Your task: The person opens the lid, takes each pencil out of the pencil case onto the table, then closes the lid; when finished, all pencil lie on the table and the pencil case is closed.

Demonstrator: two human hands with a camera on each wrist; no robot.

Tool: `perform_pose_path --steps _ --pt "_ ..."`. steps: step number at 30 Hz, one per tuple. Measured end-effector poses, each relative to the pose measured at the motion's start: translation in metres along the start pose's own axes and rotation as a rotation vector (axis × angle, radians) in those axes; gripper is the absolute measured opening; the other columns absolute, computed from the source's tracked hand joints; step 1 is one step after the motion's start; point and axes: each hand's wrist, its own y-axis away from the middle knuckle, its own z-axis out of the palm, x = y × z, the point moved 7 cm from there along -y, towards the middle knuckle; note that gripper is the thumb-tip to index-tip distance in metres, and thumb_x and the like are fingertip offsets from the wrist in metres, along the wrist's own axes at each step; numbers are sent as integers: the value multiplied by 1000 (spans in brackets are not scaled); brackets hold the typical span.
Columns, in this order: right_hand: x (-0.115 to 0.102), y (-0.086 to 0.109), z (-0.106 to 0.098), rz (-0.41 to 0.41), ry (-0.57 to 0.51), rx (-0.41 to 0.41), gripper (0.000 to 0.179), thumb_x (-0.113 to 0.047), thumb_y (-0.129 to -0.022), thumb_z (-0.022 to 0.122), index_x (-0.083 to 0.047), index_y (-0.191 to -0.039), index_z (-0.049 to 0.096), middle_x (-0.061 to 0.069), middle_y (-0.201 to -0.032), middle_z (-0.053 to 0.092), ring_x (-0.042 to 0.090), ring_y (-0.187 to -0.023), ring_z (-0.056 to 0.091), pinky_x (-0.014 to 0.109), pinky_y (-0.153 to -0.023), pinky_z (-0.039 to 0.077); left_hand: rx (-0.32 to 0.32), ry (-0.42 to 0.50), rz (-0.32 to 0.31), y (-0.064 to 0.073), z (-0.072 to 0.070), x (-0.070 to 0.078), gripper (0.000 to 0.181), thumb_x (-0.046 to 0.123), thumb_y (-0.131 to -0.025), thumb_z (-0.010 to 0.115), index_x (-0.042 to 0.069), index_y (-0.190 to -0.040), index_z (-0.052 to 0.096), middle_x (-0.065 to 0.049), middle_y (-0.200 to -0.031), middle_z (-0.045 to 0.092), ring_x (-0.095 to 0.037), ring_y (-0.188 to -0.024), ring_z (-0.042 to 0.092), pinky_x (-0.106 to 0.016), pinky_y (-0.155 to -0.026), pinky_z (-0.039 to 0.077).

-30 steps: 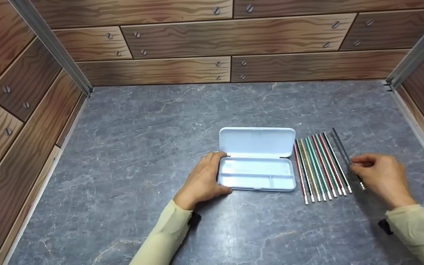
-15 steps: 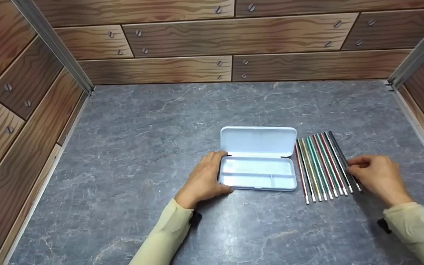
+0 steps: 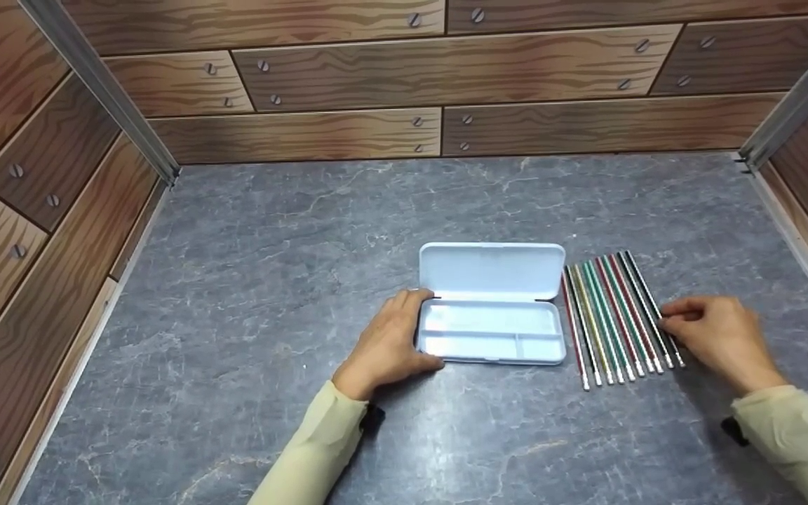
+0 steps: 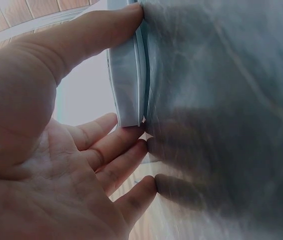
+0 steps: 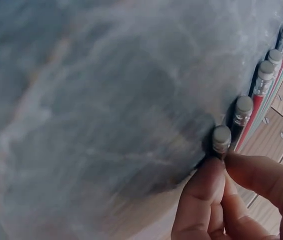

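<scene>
A pale blue pencil case point(image 3: 474, 319) lies open on the table, its lid tipped back and its divided compartments bare. My left hand point(image 3: 390, 344) holds the case's left end, thumb at the front corner and fingers along the side up to the hinge. In the left wrist view, the thumb and fingertips touch the case's edge point(image 4: 126, 90). To the right of the case is a slanted row of striped pencils point(image 3: 621, 308). My right hand point(image 3: 723, 340) pinches the rightmost black pencil point(image 5: 221, 137) between thumb and fingers, against the row. Its eraser end points toward me.
The grey marbled table point(image 3: 271, 245) is bounded by wood-patterned walls point(image 3: 306, 133) at the back and sides. Metal corner posts point(image 3: 109, 98) stand at the back corners.
My right hand has slid the black pencil left until it lies alongside the row, and has rolled it slightly so a white stripe shows. My left hand stays on the pencil case.
</scene>
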Motion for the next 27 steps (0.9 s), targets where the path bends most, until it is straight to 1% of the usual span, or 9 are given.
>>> perform_pose_path --steps 3,7,10,13,14,17,20,23,27 --pt "-8 -1 -2 -21 13 36 35 -21 -102 76 5 -125 79 27 -113 83 7 -79 67 24 -66 51 -2 2 -2 0 1 0 99 22 -76 103 7 -159 51 -16 -151 62 -38 -139 60 -54 -119 52" --pt "-36 -3 -3 -124 13 128 32 -25 -104 77 -1 -124 82 27 -120 82 27 -92 76 27 -77 49 1 0 0 0 0 0 99 22 -75 103 6 -159 51 -16 -151 62 -38 -140 60 -54 -120 52" --pt "-66 -6 2 -204 -94 143 31 -23 -105 77 -3 -128 81 28 -127 80 14 -98 76 16 -82 51 5 -1 6 0 0 1 99 22 -75 103 6 -158 52 -16 -149 63 -38 -139 60 -53 -119 53" --pt "-94 -13 10 -231 -252 113 34 -23 -106 78 -3 -133 79 25 -132 79 -8 -96 68 3 -83 50 5 1 0 0 0 1 100 22 -75 104 6 -158 52 -16 -150 63 -37 -140 60 -53 -120 52" --pt "-102 -16 15 -231 -313 94 36 -23 -106 79 -2 -135 78 21 -130 81 -15 -95 63 2 -84 51 4 2 -3 0 1 0 100 22 -75 104 6 -158 52 -16 -150 63 -37 -140 60 -53 -120 52" --pt "-118 -25 24 -209 -439 75 41 -26 -105 80 0 -136 77 -2 -120 85 -10 -97 68 6 -85 55 -4 4 -15 1 4 0 100 22 -75 104 6 -159 51 -16 -151 62 -37 -141 60 -52 -122 51" --pt "-123 -30 28 -185 -520 80 43 -24 -104 81 4 -137 75 -23 -105 80 -7 -95 70 9 -83 56 -14 0 -13 1 7 1 100 23 -76 104 6 -159 51 -15 -151 63 -36 -141 60 -51 -121 52" --pt "-123 -35 28 -171 -534 96 45 -24 -105 81 5 -138 74 -31 -100 76 -7 -94 69 9 -81 56 -13 -9 -11 1 5 2 100 24 -76 104 7 -159 51 -15 -150 63 -36 -139 61 -51 -120 53" --pt "-125 -38 30 -173 -511 95 45 -28 -105 81 2 -138 76 -33 -102 74 -7 -96 69 8 -82 56 -3 -15 -11 1 1 0 100 23 -76 104 8 -159 50 -15 -150 63 -36 -138 61 -51 -119 53"
